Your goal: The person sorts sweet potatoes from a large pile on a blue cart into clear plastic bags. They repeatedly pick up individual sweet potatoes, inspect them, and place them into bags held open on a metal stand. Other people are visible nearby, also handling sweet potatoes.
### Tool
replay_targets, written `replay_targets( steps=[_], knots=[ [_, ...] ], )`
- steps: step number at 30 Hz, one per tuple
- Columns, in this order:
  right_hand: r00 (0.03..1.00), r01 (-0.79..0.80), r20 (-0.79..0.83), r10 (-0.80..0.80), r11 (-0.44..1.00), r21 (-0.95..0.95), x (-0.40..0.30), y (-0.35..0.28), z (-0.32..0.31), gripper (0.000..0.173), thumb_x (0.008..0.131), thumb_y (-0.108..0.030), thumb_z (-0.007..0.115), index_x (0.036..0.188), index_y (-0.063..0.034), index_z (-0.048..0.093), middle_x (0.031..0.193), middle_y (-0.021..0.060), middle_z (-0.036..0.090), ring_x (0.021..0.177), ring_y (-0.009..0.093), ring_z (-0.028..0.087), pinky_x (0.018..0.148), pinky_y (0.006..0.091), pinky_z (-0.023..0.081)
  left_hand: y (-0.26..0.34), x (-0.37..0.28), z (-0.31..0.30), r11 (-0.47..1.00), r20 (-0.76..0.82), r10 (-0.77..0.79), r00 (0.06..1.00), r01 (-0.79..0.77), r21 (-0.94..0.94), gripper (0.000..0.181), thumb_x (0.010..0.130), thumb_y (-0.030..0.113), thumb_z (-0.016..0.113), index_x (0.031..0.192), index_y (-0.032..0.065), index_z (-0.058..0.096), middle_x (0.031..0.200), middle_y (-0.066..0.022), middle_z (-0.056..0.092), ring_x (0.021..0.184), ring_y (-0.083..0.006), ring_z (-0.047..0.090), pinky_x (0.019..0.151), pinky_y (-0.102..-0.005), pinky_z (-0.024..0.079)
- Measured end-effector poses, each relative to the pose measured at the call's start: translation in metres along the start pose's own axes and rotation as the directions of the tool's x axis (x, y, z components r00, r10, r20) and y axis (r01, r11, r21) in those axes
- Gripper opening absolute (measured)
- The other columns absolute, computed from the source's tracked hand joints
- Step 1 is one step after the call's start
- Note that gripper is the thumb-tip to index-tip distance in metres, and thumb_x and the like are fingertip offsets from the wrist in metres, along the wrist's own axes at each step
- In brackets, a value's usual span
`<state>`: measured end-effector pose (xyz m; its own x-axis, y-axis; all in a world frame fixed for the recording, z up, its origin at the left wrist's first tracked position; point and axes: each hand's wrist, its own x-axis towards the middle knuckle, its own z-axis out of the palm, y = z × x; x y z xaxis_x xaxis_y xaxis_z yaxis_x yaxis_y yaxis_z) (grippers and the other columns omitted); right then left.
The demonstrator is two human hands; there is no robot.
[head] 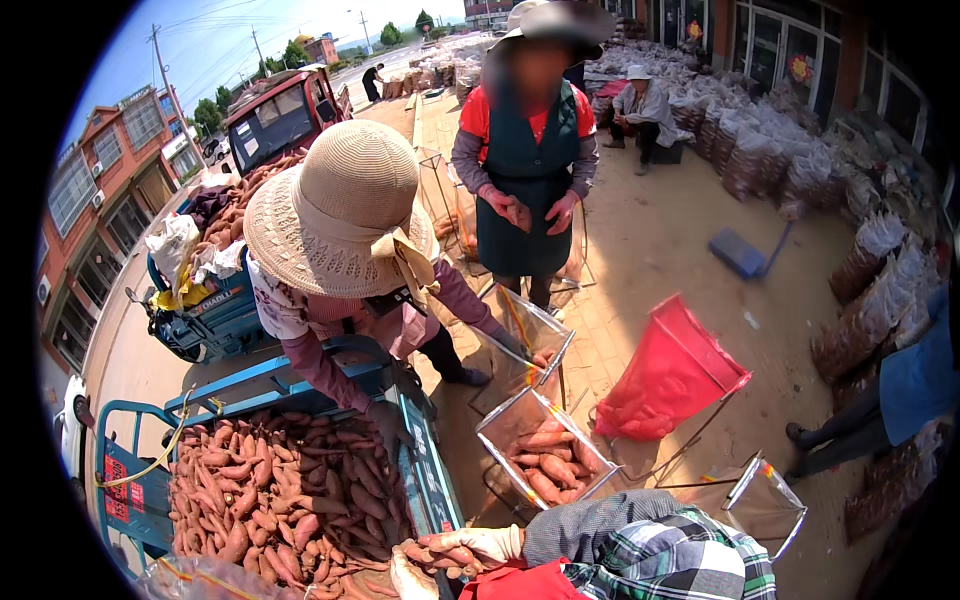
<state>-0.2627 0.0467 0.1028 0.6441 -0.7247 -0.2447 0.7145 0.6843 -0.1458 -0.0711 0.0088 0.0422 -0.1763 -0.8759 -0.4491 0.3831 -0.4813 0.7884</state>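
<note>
My right hand (484, 541), in a pale glove, holds several sweet potatoes (442, 558) at the bottom edge of the view. Against their left side is my left hand (411, 579), gloved too and partly cut off by the frame; the potatoes lie between both hands. Just left is a blue metal cart bed (429, 457) with a heap of sweet potatoes (277, 487). A clear plastic bag on a square frame (517, 459), above my right hand, holds large sweet potatoes (555, 465). Beside it, a red mesh bag (667, 367) on a stand also contains sweet potatoes.
A co-worker in a straw hat (352, 202) reaches into the cart and a framed bag (525, 322). Another co-worker (529, 172) stands behind, holding a sweet potato. An open framed bag (765, 502) is at right. Filled bags (862, 330) line the building; a blue dustpan (739, 253) lies nearby.
</note>
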Motion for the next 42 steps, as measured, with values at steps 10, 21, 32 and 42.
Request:
replay_targets(
  steps=[10,21,32,42],
  knots=[
    [0.994,0.068,0.089,-0.065,0.997,-0.033,0.005,0.007,-0.032,0.054,0.088,-0.030,0.062,0.133,-0.0079,0.045,0.101,-0.0033,0.061,0.070,0.009,0.058,0.061,0.0255,0.048,-0.010,0.015,0.005,1.000,-0.053,-0.025,0.998,0.025,-0.004,0.038,0.097,0.036,0.041,0.114,0.0036,0.051,0.110,-0.0110,0.058,0.099,-0.0247,0.057,0.086,-0.0385,0.046],
    [0.977,0.207,0.015,-0.215,0.919,-0.336,0.015,0.027,-0.057,0.069,0.086,-0.031,0.067,0.141,-0.0070,0.035,0.105,-0.0056,0.055,0.071,0.003,0.046,0.060,0.0173,0.037,-0.026,0.025,0.004,0.975,-0.093,-0.155,0.984,0.137,-0.172,0.043,0.095,0.042,0.042,0.112,0.0042,0.052,0.110,-0.0113,0.059,0.099,-0.0275,0.057,0.089,-0.0422,0.045],
    [0.823,0.376,-0.384,-0.420,0.908,-0.187,-0.024,-0.026,-0.044,0.019,0.085,-0.025,0.067,0.088,-0.0159,0.050,0.062,-0.0042,0.043,0.044,0.007,0.034,0.045,0.0237,0.033,-0.024,0.022,-0.060,0.964,-0.232,-0.140,0.963,0.079,-0.254,0.055,0.092,0.055,0.041,0.127,0.0124,0.042,0.124,-0.0077,0.048,0.104,-0.0253,0.047,0.092,-0.0437,0.038],
    [0.398,0.699,-0.526,-0.751,0.620,-0.357,-0.087,-0.227,-0.092,0.040,0.090,-0.041,0.059,0.116,-0.0128,0.048,0.107,0.0077,0.053,0.091,0.022,0.059,0.076,0.0407,0.053,-0.038,0.009,-0.076,0.970,-0.217,-0.134,0.967,0.083,-0.228,0.055,0.088,0.061,0.046,0.118,0.0164,0.044,0.110,-0.0033,0.053,0.084,-0.0203,0.050,0.070,-0.0385,0.044]
  ],
)
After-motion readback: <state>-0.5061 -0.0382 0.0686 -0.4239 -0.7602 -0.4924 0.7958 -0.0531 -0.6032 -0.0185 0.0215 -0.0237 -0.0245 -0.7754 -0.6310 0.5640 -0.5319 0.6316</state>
